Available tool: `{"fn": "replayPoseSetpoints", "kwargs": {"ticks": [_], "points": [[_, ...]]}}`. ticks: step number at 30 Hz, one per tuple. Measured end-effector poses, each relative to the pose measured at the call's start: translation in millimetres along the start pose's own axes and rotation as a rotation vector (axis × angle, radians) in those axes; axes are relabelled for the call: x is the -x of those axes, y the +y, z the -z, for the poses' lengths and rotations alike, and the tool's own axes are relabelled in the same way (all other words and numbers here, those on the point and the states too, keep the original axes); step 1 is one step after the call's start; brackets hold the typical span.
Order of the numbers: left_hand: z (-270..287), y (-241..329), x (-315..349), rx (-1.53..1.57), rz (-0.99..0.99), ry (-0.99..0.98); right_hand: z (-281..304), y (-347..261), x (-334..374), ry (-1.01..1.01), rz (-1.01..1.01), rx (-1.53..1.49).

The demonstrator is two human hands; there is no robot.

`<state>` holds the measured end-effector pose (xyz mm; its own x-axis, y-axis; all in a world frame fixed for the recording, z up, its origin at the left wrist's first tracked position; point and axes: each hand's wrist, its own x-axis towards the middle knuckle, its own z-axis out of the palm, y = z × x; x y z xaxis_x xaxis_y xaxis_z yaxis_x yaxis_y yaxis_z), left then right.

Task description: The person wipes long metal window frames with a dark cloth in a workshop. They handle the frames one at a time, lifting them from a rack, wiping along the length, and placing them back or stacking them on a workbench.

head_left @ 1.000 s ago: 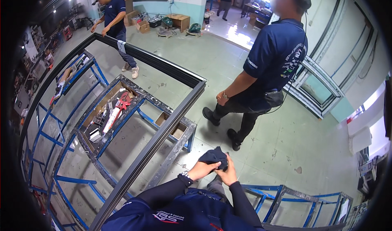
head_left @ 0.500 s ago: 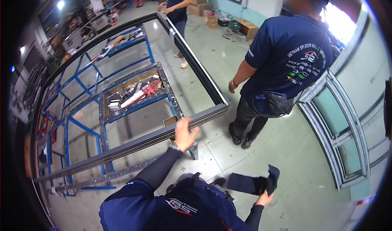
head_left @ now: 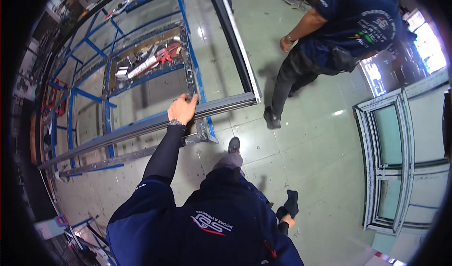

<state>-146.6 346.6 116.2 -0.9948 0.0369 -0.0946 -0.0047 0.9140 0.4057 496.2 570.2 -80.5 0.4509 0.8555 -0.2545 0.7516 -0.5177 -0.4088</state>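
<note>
My left hand [head_left: 182, 110] is curled over the near rail of a large dark rectangular frame [head_left: 226, 103], its fingers bent down over the far edge of the rail. The frame rests on a blue metal work stand [head_left: 209, 127]. Low on my right side, my right hand [head_left: 288, 221] is closed on a dark cloth [head_left: 291, 203], which sticks up and bunches around the fingers. Part of that hand is hidden behind the cloth and my sleeve.
A tray [head_left: 112, 80] in the stand holds red and white tools [head_left: 150, 61]. To the right a co-worker [head_left: 348, 26] is in mid-stride. Pale framed window panels [head_left: 372, 172] lean at the right wall. My shoe [head_left: 234, 144] is on the tiled floor.
My left hand has gone from spread fingers against the rail to a grip over it. The cloth, held out before, is now lower and closer to my side. The co-worker has stepped away.
</note>
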Motion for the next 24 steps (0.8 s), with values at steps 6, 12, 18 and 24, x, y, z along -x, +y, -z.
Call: {"fn": "replayPoseSetpoints", "kwargs": {"ticks": [6,12,18,24], "points": [[0.2,2.8,-5.0,0.037,0.059,-0.003,-47.4,-114.0,-60.4,-0.249,0.096,-0.118],[-1.3,0.1,-10.9,0.069,0.084,-0.024,-111.6,-305.9,-45.8,-0.611,0.254,-0.372],[-8.7,34.1,-12.8,0.008,-0.06,-0.152,-165.5,-453.0,12.2,-0.707,0.598,-0.257],[-33.5,45.5,-3.9,0.166,-0.035,-0.02,-174.5,-573.3,159.6,-1.316,0.581,-0.484]]}}
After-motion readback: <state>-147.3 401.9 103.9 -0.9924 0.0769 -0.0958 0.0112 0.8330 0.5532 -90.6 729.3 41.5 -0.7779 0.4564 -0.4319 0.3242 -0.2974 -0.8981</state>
